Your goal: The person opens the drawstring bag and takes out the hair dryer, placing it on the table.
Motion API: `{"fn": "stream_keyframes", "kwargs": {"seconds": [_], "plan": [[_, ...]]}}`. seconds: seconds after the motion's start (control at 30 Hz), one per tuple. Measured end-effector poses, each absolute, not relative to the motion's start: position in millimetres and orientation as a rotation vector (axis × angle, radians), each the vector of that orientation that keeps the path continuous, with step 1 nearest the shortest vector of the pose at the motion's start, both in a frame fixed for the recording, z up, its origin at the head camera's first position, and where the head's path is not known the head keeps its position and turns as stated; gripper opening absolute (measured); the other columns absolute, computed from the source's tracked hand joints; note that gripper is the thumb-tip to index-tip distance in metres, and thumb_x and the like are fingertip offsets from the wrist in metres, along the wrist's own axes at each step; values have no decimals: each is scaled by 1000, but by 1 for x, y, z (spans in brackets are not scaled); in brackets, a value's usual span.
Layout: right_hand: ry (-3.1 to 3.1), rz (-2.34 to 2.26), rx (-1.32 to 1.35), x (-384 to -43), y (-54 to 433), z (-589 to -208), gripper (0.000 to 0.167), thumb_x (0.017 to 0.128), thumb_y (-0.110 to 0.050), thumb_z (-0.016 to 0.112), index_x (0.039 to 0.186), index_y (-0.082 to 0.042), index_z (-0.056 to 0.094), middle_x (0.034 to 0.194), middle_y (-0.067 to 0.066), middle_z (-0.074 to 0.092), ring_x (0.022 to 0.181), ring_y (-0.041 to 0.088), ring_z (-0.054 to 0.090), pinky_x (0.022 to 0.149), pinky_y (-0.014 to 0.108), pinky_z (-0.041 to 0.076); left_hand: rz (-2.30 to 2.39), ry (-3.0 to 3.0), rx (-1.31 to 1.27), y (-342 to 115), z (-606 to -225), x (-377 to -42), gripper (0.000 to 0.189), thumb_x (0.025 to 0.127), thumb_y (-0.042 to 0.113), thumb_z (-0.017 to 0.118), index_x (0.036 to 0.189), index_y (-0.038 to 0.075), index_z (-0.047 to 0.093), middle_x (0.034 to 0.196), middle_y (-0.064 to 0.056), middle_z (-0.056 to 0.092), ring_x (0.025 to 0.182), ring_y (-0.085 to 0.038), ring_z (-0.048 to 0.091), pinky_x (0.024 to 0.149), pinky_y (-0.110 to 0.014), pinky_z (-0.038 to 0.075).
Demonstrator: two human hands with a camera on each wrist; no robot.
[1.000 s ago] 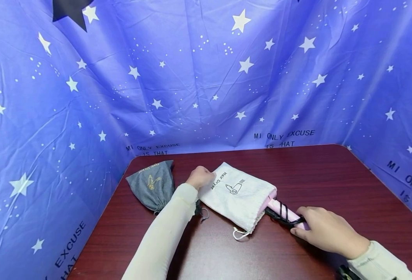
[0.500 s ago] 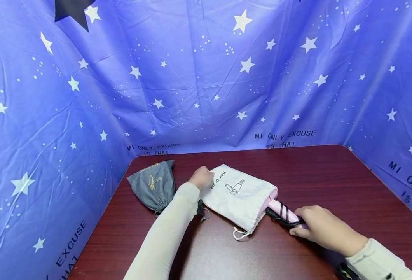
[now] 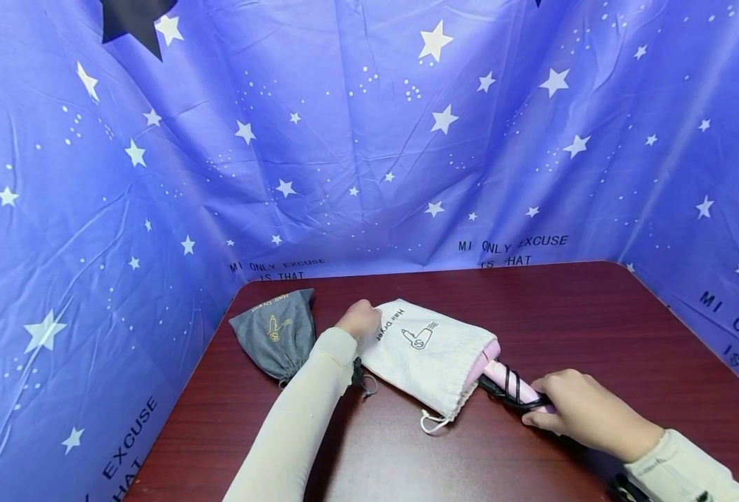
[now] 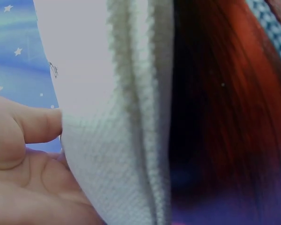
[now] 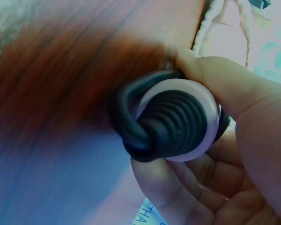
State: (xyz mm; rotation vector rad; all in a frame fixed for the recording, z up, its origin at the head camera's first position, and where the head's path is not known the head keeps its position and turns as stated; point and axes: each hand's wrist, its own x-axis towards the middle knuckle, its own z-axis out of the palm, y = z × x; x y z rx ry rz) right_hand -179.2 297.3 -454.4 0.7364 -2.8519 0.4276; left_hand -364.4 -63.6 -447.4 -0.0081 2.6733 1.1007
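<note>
note pink hair dryer (image 3: 526,393) on table (image 3: 551,310), running into white pouch (image 3: 432,362), gripped near outer end in right hand (image 3: 585,410), with pouch's far end pinched in left hand (image 3: 360,318), probably to anchor cloth, near grey pouch (image 3: 279,336).

Looks like a small makeshift booth, curtained on three sides.
Walled at left, back and right by creased blue-violet fabric (image 3: 369,139), printed with white stars (image 3: 434,42) and, near its lower edge, black lettering (image 3: 493,247); filled across the lower half of the frame by a dark red wood-grain table (image 3: 564,307). Could stand in a home or an office; cannot tell which.
</note>
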Motion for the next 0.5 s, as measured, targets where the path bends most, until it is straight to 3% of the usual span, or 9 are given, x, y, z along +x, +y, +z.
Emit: {"fn": "stream_keyframes", "kwargs": {"seconds": [0.2, 0.4, 0.5], "plan": [[-2860, 416, 722, -177, 297, -453, 33, 77, -34, 89, 71, -34, 56, 63, -21, 43, 57, -4, 37, 53, 22, 35, 1088, 2667, 20, -65, -448, -366, 37, 109, 21, 45, 129, -7, 60, 126, -19, 61, 105, -29, 56, 93, -44, 48], [-2869, 404, 694, -174, 297, -453, 38, 76, -37, 89, 68, -35, 52, 62, -21, 41, 55, -5, 35, 51, 21, 34, 1171, 2635, 1, -66, -448, -365, 46, 107, 18, 46, 145, -9, 49, 147, -21, 54, 132, -31, 52, 114, -51, 43], [-2876, 417, 689, -173, 296, -452, 40, 76, -36, 89, 66, -35, 51, 61, -21, 40, 54, -5, 35, 50, 21, 34, 1172, 2636, 8, -66, -448, -364, 45, 108, 17, 46, 144, -9, 50, 146, -21, 55, 128, -30, 53, 112, -50, 44]]}}
